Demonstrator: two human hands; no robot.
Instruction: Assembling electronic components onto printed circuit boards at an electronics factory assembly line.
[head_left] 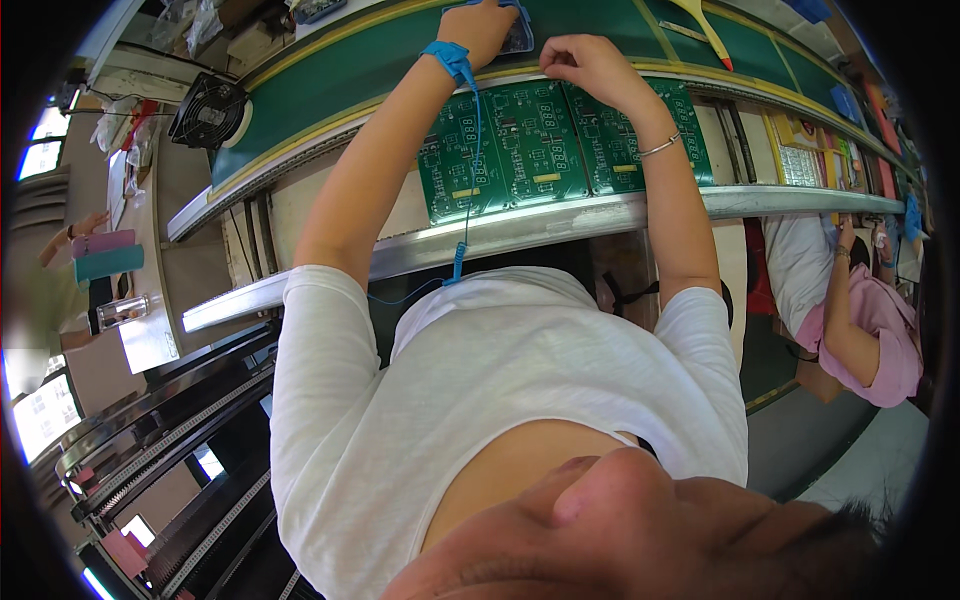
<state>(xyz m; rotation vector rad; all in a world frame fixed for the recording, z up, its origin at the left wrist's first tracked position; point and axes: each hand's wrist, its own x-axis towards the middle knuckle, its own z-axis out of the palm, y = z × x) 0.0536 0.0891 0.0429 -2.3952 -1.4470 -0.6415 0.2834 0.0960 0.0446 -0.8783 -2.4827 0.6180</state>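
My left hand (474, 32), with a blue wrist strap (449, 62) and coiled cord on its wrist, reaches to a small blue tray (521, 36) on the far green surface. Its fingertips are at the tray, near the picture's upper edge, and their grip is hidden. Just right of the tray hovers my right hand (592, 68), fingers curled in and thumb close to them. Anything between those fingertips is too small to make out. Below both hands, green circuit boards (544, 145) with digit displays and small parts lie side by side between two rails; my right forearm covers part of them.
A metal rail (560, 217) runs along the near side of the boards. A black fan (208, 110) stands at the left. A yellow-handled brush (708, 32) lies at the far right. Another person in a pink top (872, 320) works at the right; a further person's hand (92, 222) shows at the left.
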